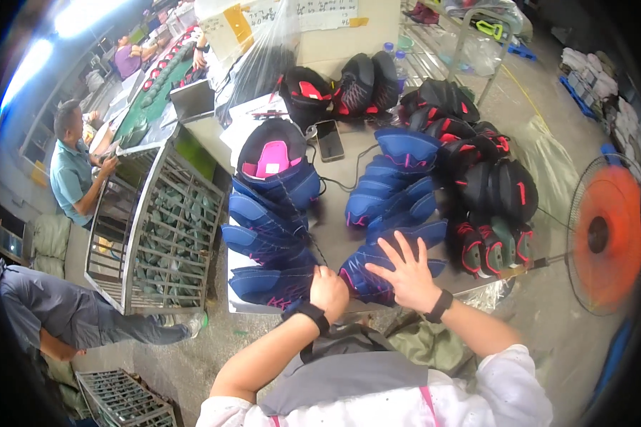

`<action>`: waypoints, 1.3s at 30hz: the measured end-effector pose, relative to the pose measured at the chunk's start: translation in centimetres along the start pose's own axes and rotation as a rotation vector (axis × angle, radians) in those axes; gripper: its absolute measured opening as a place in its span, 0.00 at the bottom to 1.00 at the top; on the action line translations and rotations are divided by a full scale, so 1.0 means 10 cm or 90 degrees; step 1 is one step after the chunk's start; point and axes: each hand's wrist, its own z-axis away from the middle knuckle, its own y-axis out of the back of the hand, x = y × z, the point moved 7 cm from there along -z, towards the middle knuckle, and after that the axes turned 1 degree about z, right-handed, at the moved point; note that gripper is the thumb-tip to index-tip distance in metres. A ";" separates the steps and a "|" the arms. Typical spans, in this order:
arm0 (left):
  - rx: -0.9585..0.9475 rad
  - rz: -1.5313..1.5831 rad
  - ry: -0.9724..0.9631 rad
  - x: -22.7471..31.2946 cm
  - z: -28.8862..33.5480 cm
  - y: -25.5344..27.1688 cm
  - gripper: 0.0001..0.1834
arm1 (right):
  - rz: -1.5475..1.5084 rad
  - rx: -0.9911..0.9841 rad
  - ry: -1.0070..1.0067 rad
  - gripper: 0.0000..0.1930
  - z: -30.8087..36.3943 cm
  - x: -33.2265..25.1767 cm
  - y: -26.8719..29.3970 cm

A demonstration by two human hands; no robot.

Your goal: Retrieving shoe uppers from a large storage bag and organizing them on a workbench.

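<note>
Navy blue fabric covers the shoe at the table's near edge, lying between the person's two hands at the near end of a row of overlapping blue shoes. Bright pink trims its left end, and thin pinkish lines cross its dark side. The right hand is open over it, fingers spread wide. The left hand, apart from the right, is curled at the pink-edged end; whether its fingers close on the edge I cannot tell. To the left, a second blue row shows similar pink markings, its farthest shoe displaying a vivid pink lining. Black-and-red shoes crowd the grey table to the right.
</note>
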 end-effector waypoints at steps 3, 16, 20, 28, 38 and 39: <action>-0.095 0.009 -0.091 -0.19 -0.11 -0.15 0.12 | 0.018 0.036 -0.052 0.28 0.05 0.01 -0.03; -0.255 0.100 -0.456 -0.40 0.12 -0.14 0.13 | 0.047 0.251 -0.414 0.32 0.45 -0.30 -0.26; -0.087 0.414 -0.414 -0.85 -0.13 -0.01 0.14 | 0.006 0.282 -0.451 0.33 0.36 -0.35 -0.18; 0.224 0.457 -0.311 -1.23 0.42 0.69 0.11 | -0.006 0.347 -0.239 0.17 0.16 -0.82 -0.06; 0.599 0.517 -0.088 -2.40 1.40 2.02 0.07 | 0.013 0.228 -0.108 0.22 -0.28 -0.80 -0.19; 0.617 0.577 -0.050 -2.57 1.51 2.17 0.06 | -0.030 0.225 -0.092 0.23 -0.34 -0.90 -0.11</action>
